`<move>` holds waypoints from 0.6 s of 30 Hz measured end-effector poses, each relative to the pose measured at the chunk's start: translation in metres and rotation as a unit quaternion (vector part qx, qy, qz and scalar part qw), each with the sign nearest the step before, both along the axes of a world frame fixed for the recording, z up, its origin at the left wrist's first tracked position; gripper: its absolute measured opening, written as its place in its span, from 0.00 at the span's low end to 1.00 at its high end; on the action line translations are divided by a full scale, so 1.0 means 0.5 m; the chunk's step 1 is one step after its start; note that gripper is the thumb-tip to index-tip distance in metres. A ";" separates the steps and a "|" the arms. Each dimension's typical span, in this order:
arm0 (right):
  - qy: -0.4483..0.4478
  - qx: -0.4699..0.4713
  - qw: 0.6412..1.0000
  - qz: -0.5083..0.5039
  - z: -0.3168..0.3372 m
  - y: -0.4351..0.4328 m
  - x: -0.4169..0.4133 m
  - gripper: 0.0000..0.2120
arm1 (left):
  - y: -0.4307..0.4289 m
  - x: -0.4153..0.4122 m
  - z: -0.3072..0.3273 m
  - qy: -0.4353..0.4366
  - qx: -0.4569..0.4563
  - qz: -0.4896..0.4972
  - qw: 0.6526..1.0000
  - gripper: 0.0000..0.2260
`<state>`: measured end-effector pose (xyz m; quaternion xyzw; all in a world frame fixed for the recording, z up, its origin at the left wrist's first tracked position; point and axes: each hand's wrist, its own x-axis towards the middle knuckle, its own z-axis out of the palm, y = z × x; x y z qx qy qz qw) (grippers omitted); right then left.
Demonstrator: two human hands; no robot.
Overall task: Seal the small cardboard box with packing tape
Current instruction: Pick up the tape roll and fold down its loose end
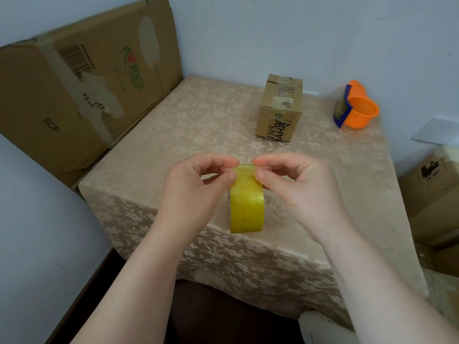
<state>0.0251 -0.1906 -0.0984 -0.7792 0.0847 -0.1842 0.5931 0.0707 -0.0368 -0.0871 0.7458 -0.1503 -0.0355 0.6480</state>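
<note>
A yellow roll of packing tape (246, 207) stands on edge above the near part of the table, held between both hands. My left hand (198, 184) pinches the roll's top left edge with thumb and fingers. My right hand (295, 182) pinches the top right edge, fingertips almost meeting the left ones. The small cardboard box (280, 108), brown with black print and old tape strips on its top, stands farther back on the table, well apart from both hands.
An orange and blue tape dispenser (357, 108) lies at the table's back right. The table (188, 125) has a beige floral cloth. A large flattened carton (82, 83) leans against the wall at left. More cartons (434, 194) stand at right.
</note>
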 end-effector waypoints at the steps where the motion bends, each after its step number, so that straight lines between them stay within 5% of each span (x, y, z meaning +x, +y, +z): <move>1: 0.001 0.002 1.000 -0.001 0.000 -0.001 0.000 0.11 | 0.001 0.000 0.000 0.003 -0.002 0.003 1.000 0.11; 18: -0.004 -0.018 0.999 0.040 0.010 -0.010 -0.004 0.12 | 0.000 -0.004 0.004 -0.006 0.004 0.001 1.000 0.11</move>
